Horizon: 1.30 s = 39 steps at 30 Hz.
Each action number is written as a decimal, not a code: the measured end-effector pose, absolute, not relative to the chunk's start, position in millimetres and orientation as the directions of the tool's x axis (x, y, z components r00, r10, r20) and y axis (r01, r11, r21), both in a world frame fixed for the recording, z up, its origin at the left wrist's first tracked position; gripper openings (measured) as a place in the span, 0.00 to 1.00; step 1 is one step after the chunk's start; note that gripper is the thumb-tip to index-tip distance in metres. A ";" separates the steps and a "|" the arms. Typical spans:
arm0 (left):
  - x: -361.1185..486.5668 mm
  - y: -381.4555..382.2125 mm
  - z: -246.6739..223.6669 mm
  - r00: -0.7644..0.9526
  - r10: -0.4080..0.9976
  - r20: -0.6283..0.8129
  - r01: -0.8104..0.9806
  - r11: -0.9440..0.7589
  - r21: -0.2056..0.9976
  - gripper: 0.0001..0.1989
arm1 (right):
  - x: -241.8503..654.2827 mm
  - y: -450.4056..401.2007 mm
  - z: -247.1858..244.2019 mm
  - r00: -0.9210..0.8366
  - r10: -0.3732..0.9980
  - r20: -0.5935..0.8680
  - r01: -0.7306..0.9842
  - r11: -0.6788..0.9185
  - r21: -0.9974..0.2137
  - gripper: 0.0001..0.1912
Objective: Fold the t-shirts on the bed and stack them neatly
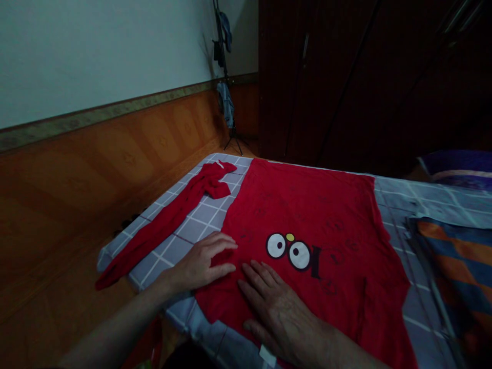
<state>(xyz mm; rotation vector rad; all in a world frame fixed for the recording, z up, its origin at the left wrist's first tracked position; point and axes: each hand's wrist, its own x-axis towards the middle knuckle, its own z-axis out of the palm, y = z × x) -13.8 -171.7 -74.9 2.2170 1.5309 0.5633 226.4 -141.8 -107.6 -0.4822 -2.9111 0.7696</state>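
A red T-shirt (307, 200) with a printed pair of cartoon eyes lies spread out on the bed's grey checked sheet (203, 218). My left hand (205, 259) rests at its left edge, fingers apart, thumb and fingertips on the red cloth. My right hand (272, 305) lies flat on the shirt below the printed eyes, fingers stretched out. A white label (267, 355) shows beside the right palm. To the left, a long narrow red garment (165, 218) lies along the bed's edge, its lower end hanging over.
At the right lies an orange-and-blue checked cloth (457, 256), with a purple item (461, 166) behind it. A black clothes stand (225, 66) holding hats and cloth stands in the corner. A dark wardrobe (326, 87) lines the back, and an orange tiled wall (115, 159) the left.
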 end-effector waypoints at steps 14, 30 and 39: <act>-21.0 -184.8 -70.2 0.486 0.873 0.043 0.750 -0.442 0.491 0.08 | 253.3 -125.1 -61.2 -0.849 0.442 0.291 0.385 0.893 -0.235 0.25; -19.6 -151.7 -111.4 0.527 0.849 -0.026 0.849 -0.526 0.047 0.37 | 349.9 -146.8 -135.3 -0.530 0.817 0.229 0.842 0.538 0.027 0.37; -31.8 -177.2 -113.2 0.566 0.824 -0.003 0.819 -0.562 0.116 0.41 | 346.7 -177.9 -126.9 -0.506 0.840 0.196 0.851 0.523 -0.042 0.36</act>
